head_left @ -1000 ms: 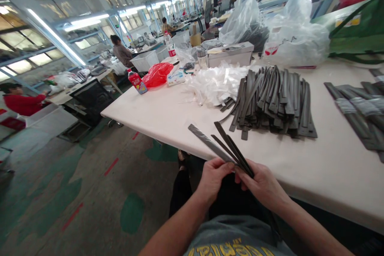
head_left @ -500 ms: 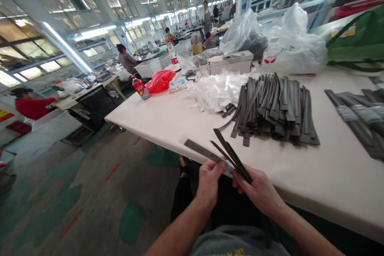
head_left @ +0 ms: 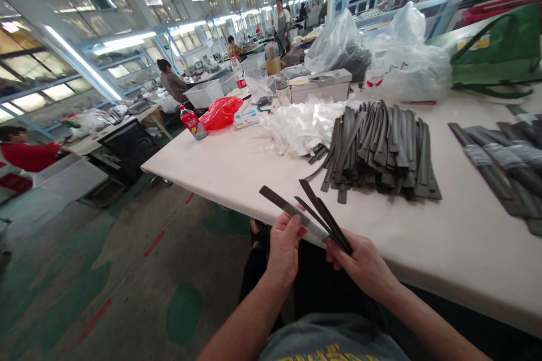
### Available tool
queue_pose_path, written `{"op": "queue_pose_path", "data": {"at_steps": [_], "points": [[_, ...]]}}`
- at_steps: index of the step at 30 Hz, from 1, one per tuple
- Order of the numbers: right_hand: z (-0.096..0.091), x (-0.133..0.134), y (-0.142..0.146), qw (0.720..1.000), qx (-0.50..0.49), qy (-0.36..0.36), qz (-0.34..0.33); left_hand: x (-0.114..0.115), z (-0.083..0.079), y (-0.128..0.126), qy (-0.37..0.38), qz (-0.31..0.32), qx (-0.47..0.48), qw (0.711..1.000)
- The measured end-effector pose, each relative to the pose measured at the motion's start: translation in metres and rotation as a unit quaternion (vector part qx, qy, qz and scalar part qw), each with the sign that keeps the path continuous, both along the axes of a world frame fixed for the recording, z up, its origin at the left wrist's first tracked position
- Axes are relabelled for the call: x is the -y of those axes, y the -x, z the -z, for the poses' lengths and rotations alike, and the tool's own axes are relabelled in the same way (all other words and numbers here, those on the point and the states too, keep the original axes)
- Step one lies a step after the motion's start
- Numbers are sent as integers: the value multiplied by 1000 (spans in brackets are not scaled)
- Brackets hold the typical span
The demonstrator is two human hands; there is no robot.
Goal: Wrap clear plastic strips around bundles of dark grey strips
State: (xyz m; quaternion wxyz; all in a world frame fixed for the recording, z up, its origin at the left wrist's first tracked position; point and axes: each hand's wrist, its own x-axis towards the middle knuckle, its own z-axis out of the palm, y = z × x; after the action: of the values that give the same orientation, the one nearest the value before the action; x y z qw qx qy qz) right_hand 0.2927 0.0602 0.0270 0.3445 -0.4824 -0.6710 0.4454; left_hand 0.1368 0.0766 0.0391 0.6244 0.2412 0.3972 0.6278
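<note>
My right hand point(head_left: 363, 264) grips a small fan of long dark grey strips point(head_left: 324, 215) at their lower ends, just off the near edge of the white table point(head_left: 237, 163). My left hand point(head_left: 284, 247) pinches one strip point(head_left: 277, 203) that sticks out to the left of the fan. A big heap of the same grey strips point(head_left: 381, 149) lies on the table beyond my hands. A pile of clear plastic sleeves point(head_left: 300, 121) sits to the left of that heap.
Bundled grey strips point(head_left: 499, 166) lie at the right edge. At the far end stand a red bottle point(head_left: 192, 122), a red bag point(head_left: 222, 111), a grey box point(head_left: 322, 86), clear plastic bags point(head_left: 402, 59) and a green bag point(head_left: 499, 51). Other people work at benches behind.
My left hand has slid left along the outer strip, drawing it apart from the fan in my right hand. The view has shifted slightly.
</note>
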Motion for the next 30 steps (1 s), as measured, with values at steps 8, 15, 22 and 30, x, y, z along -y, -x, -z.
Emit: {"op": "queue_pose_path", "data": {"at_steps": [8,15,22,30], "points": [[-4,5,-3,999,-19,38,19,-3,6,-8,35,30,-37,998],[-32,1,-81,989,-25,32,142,15,31,-13,137,122,-39,982],[-107,-44,-230,851,299,41,429,12,41,18,181,82,-24,980],[-85,-121,-256,875,262,82,398,25,62,16,210,52,-32,976]]}}
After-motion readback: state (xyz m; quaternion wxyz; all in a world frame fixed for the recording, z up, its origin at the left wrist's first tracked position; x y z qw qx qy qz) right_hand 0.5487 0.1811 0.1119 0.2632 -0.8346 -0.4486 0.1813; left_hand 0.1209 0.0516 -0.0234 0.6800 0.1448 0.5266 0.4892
